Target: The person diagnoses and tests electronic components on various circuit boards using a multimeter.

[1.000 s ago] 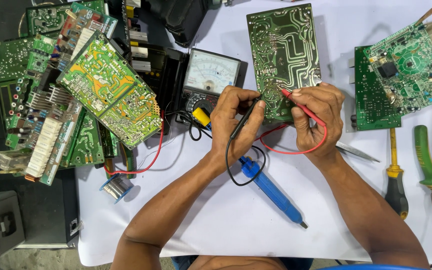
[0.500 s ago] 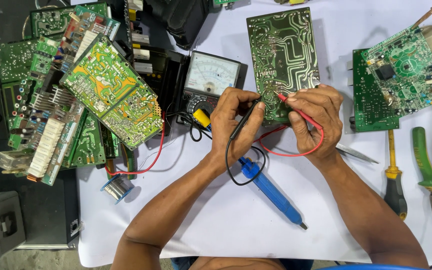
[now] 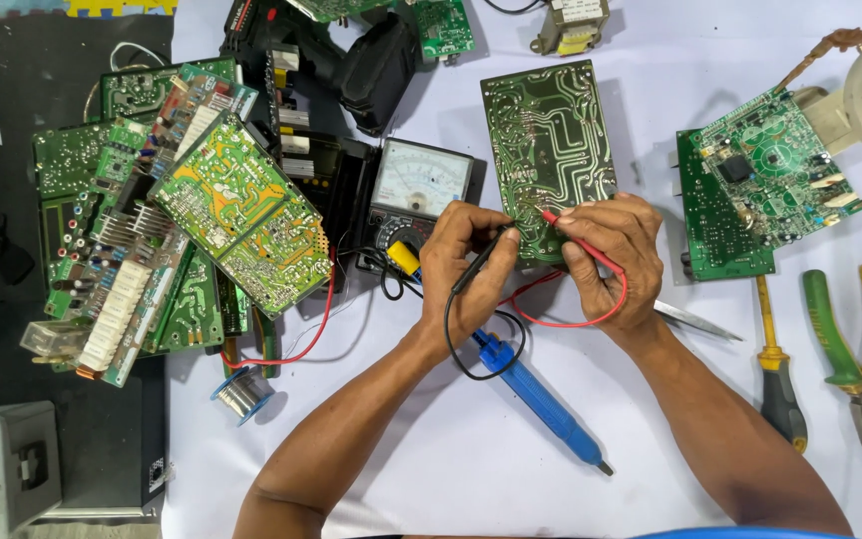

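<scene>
A green circuit board (image 3: 549, 140) lies solder side up in the middle of the white sheet. My left hand (image 3: 463, 269) grips a black test probe (image 3: 481, 262) with its tip on the board's lower edge. My right hand (image 3: 613, 258) pinches a red test probe (image 3: 579, 240), its tip touching the board close beside the black one. Red and black leads loop under my wrists toward an analogue multimeter (image 3: 419, 190) standing just left of the board.
A heap of circuit boards (image 3: 182, 220) fills the left. A blue soldering iron (image 3: 541, 399) lies below my hands, a solder spool (image 3: 243, 391) lower left. Two more boards (image 3: 760, 190), tweezers (image 3: 698, 321), a screwdriver (image 3: 776, 369) and green-yellow pliers (image 3: 850, 349) lie right.
Both probe tips have stayed on the board's lower edge, with only slight shifts of my fingers. Nothing else on the table has moved.
</scene>
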